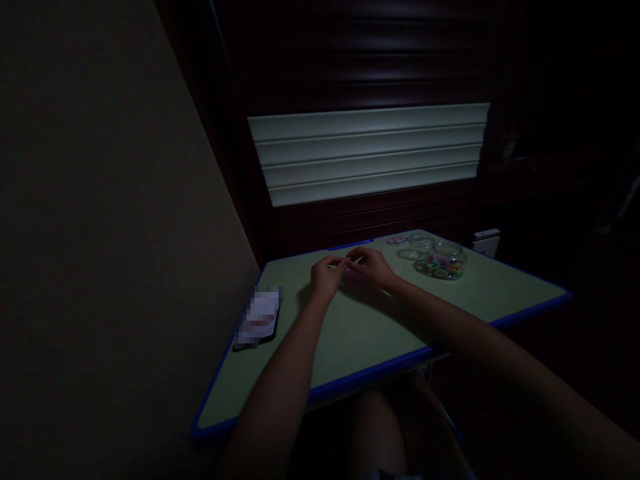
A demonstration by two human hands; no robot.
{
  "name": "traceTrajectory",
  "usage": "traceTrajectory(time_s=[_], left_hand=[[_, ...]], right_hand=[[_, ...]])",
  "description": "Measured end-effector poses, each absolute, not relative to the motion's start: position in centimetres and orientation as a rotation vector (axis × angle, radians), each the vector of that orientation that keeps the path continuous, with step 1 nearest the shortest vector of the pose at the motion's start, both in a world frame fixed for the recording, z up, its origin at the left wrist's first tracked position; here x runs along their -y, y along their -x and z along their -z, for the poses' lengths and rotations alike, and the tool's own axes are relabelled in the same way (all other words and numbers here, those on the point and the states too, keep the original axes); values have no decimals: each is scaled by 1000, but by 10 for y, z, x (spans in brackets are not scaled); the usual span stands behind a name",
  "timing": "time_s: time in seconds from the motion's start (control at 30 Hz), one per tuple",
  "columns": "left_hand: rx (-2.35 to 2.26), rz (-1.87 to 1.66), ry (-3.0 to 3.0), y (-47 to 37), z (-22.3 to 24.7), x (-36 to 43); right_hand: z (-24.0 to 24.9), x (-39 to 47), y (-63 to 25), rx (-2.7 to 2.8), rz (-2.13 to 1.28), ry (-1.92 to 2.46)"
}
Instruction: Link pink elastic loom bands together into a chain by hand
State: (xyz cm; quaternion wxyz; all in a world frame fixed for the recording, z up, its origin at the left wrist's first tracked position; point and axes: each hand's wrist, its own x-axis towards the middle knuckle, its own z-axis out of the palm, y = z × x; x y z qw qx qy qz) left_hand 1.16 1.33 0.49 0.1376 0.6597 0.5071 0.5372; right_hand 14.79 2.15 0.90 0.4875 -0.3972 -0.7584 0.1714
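Over the far half of the small table (360, 353), my left hand (327, 277) and my right hand (371, 267) meet at the fingertips. Both are closed in a pinch around something tiny and pinkish, too small and dark to name. Beneath my right hand lies a patch of pink (356, 275), partly hidden by the fingers. To the right stands a clear round jar (447, 257) with several small coloured pieces inside. Behind it is another clear round container (421, 241), beside a clear lid-like disc (411, 254).
A phone-like flat object (260, 317), its face blurred out, lies at the table's left edge. Near the back edge rests a small round pinkish item (397, 241). A wall (125, 233) rises close on the left, and a slatted panel (370, 150) stands behind the table.
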Motion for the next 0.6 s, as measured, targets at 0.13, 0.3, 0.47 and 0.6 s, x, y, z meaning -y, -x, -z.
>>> traceTrajectory(time_s=[0.13, 0.3, 0.47, 0.6], left_hand=[[-1489, -1520, -1937, -12, -4, -13], [-1467, -1514, -1927, -11, -4, -12], [-1466, -1500, -1928, -13, -4, -12], [-1502, -1461, -1998, -13, -5, -10]], right_hand=[[-9, -22, -149, 1857, -387, 982], [-10, -21, -151, 1898, -328, 1016], [-15, -17, -155, 1991, -163, 1102], [-21, -14, -159, 2056, -41, 1175]])
